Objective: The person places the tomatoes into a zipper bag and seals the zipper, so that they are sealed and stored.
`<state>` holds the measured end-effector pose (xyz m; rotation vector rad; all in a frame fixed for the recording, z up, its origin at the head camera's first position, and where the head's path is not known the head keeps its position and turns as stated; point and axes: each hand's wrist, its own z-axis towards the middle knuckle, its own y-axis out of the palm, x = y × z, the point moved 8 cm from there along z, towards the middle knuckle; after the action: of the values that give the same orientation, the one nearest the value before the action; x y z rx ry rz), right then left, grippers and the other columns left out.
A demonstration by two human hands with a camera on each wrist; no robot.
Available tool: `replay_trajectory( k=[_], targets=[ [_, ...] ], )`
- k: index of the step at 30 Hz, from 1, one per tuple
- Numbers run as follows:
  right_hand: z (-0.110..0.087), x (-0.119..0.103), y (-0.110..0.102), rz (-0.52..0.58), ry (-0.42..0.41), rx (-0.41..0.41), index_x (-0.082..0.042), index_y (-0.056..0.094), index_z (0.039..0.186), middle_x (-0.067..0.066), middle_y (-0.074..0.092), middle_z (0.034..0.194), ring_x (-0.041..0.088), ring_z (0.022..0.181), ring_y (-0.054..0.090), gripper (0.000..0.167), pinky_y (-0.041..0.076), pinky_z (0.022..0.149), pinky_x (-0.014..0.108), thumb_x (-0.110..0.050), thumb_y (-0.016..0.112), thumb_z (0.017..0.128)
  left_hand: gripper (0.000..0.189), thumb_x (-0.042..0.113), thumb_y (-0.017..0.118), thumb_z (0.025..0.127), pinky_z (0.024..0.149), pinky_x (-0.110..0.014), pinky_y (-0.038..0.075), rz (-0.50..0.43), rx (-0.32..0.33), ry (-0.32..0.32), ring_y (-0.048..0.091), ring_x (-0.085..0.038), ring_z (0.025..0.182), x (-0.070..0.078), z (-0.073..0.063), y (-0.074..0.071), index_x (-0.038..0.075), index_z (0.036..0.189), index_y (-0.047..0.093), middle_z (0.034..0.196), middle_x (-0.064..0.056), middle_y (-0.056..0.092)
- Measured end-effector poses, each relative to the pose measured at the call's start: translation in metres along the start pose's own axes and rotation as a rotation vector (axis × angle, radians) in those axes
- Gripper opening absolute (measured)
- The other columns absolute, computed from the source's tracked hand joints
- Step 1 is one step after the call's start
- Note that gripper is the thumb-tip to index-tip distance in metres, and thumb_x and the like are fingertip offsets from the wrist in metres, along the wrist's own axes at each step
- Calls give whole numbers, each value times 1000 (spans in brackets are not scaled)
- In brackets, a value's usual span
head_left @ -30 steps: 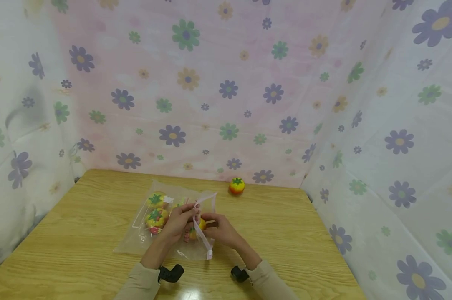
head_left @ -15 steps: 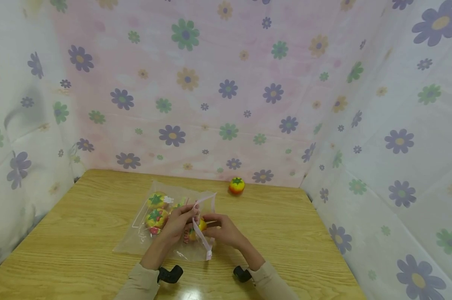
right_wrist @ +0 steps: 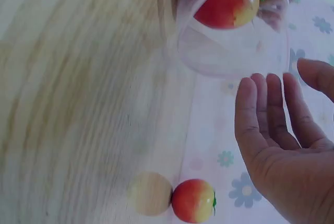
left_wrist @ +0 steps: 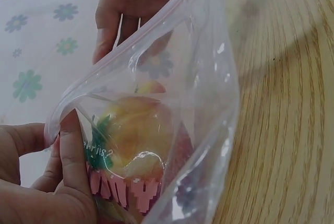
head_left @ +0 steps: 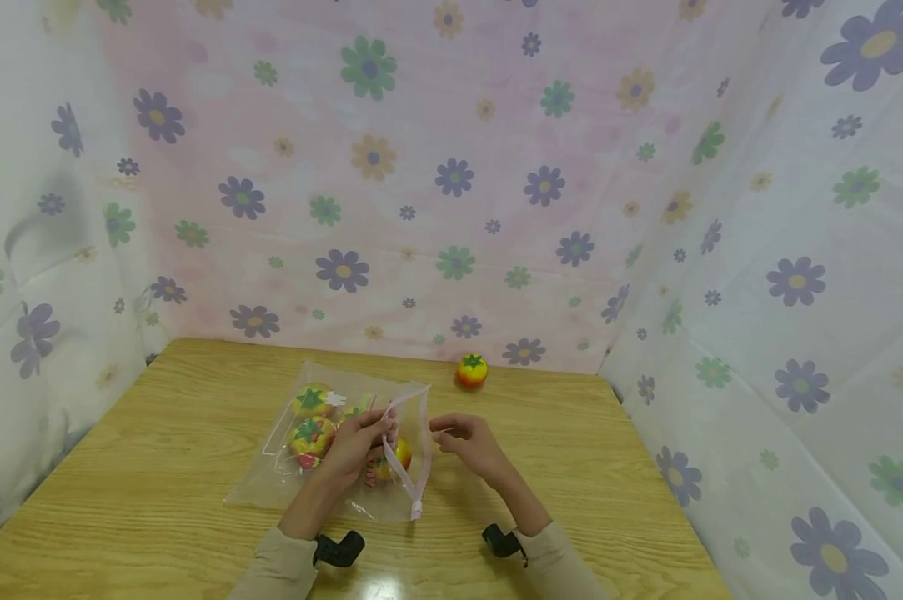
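**Two hands, one bag, five fruits in sight**

From my station I am counting two bare hands working over one wood-grain table. The left hand is pinching the lip of one transparent plastic bag with a pink seal strip, its thumb and fingers closing on the film. The right hand is hovering just beside the bag's gaping mouth, fingers loosely bent, parted from the thumb and holding nothing; I am not able to tell whether a fingertip is touching the edge.

Inside the bag, which is lying on the table, I am making out four round yellow-and-red fruits with green star-shaped tops. Two are sitting together toward the closed end, the farther fruit and the nearer fruit; a third fruit is showing partly beyond the left hand, and a fourth fruit is resting near the mouth. One matching loose fruit is standing outside, by the table's back edge.

One white slider is sitting at the strip's near end. Two beige sleeves are covering the forearms, and flower-printed sheeting is walling three sides.
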<state>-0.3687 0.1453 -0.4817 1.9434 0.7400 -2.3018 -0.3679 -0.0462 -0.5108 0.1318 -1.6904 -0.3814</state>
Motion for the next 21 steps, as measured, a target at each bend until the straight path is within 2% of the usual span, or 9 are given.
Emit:
replay_trajectory(
  k=[4,8,10,16,21],
  targets=[
    [2,5,-19,114,45,124,9,62,129,28,60,131,41,115,63,35,59,90,32,-11,64,101,32,6,52,106,67,-16,56,2,3,5,63,-8,77,0,-1,0,-13,131,56,88,0,67],
    [3,12,-36,188,81,244,5,63,129,19,62,129,34,112,64,32,59,91,34,-10,64,100,31,6,53,106,68,-16,56,15,15,10,63,-9,78,0,-2,0,-13,130,57,89,0,67],
    [4,15,-42,205,81,282,5,62,130,20,61,131,32,113,63,33,58,91,34,-9,63,101,30,6,53,106,68,-16,56,21,19,12,63,-9,78,-1,-1,0,-12,129,58,89,-1,68],
    [7,27,-61,143,95,398,6,60,133,24,58,136,29,118,61,35,55,96,34,-10,60,102,30,7,54,106,67,-17,56,26,24,12,64,-8,78,-2,-1,0,-12,129,58,89,0,68],
    [13,39,-77,106,128,478,9,52,140,31,51,142,37,125,56,42,51,103,41,-9,58,102,31,7,54,106,68,-17,56,26,12,13,64,-8,78,-2,-1,0,-12,130,57,89,0,68]
  ],
)
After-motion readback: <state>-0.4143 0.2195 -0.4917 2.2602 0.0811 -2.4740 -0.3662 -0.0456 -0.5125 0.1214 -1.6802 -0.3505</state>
